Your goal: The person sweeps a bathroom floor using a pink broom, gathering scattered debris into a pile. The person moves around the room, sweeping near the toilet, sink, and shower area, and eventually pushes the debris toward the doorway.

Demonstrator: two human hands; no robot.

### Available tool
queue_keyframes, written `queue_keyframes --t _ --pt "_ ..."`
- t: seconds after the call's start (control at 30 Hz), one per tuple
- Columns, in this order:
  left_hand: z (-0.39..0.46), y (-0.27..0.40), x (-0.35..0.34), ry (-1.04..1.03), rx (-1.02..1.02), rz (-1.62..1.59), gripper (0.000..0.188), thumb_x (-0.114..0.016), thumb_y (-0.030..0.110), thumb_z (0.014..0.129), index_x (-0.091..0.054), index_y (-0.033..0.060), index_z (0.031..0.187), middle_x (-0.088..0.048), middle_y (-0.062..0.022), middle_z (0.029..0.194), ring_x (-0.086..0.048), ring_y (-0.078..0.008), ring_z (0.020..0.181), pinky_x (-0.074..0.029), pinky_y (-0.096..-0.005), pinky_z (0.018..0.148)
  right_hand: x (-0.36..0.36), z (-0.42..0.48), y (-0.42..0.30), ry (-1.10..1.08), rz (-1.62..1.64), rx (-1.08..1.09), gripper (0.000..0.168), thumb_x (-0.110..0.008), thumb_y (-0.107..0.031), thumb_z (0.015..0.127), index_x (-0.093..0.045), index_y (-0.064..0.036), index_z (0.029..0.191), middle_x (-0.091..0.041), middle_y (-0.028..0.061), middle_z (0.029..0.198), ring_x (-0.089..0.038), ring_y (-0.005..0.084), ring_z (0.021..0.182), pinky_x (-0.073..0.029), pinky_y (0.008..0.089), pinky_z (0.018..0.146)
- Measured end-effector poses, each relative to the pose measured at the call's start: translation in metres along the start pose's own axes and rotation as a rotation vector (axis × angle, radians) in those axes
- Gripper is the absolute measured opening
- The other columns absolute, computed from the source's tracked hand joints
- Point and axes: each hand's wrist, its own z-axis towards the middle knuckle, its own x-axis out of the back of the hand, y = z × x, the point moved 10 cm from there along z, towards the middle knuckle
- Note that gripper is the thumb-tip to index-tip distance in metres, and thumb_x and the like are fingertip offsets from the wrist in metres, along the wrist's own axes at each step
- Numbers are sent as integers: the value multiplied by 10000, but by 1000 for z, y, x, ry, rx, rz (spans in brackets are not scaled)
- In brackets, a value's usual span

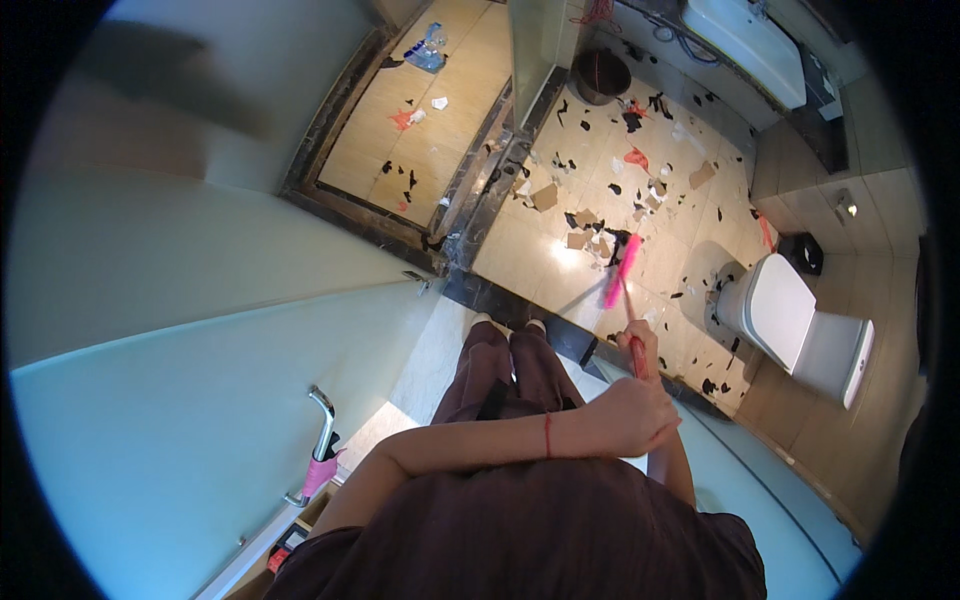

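Both of my hands grip the red handle (638, 358) of a broom. My left hand (634, 416) reaches across my body and closes around the handle's upper end. Farther down the handle, my right hand (642, 339) is wrapped around it. The broom's bright pink bristle head (622, 271) rests on the beige tiled floor (525, 247), just beyond a dark stone threshold (551, 319). Beside the bristles lies a cluster of cardboard pieces (589, 240), white scraps and black scraps. More black scraps (615, 189) and crumpled red scraps (637, 158) are scattered farther out.
A white toilet (780, 315) stands at right, with a small black bin (801, 253) beside it. At the back are a dark bucket (601, 76) and a white washbasin (750, 49). A clear plastic bottle (427, 51) lies behind a raised dark curb (480, 180). A glass door (187, 435) with a metal handle (324, 420) spans the left.
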Motion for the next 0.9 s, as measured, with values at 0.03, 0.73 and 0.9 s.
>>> queue_keyframes --t 0.03,0.73,0.9 --pt "4 12 4 15 -43 36 171 -630 168 831 -585 49 716 -610 -104 740 -611 -289 743 -511 -403 626 -2 5 -8 8 27 3 170 -645 29 700 -485 -14 661 -505 105 660 -522 252 632 -440 347 584" --pt "-19 -102 208 280 326 600 177 -642 235 837 -563 79 863 -606 -97 781 -658 -335 945 -549 -388 727 -300 194 -162 -346 720 182 225 -687 21 809 -489 -15 708 -602 105 797 -624 241 935 -477 331 809" --pt "-52 -179 284 411 457 566 169 -645 210 833 -561 63 836 -596 -103 774 -650 -295 848 -547 -372 668 -405 221 -157 -558 858 194 219 -700 11 789 -498 -28 713 -560 92 749 -562 187 722 -462 316 682"
